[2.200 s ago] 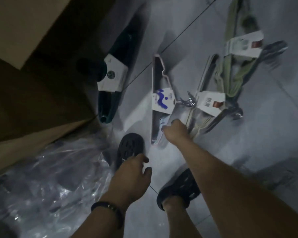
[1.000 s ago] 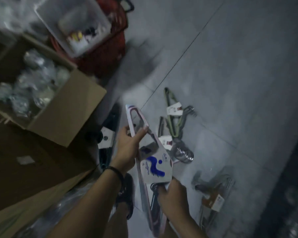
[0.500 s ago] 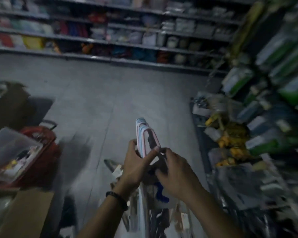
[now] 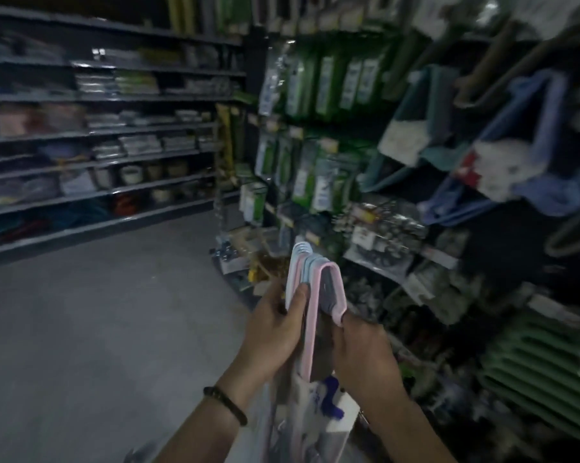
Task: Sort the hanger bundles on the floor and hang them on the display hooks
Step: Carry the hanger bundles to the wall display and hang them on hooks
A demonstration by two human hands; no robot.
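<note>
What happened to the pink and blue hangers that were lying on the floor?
The hanger bundle was lifted off the floor and raised in front of the shop shelves. The left hand, free before, now grips it too, alongside the right hand. Its white label is still attached.

The hanger bundle (image 4: 310,315) runs off the bottom edge. The fingertips of the right hand (image 4: 362,359) are hidden behind it. Its label (image 4: 340,409) is too blurry to read. The packs (image 4: 379,238) at right are smeared.
</note>
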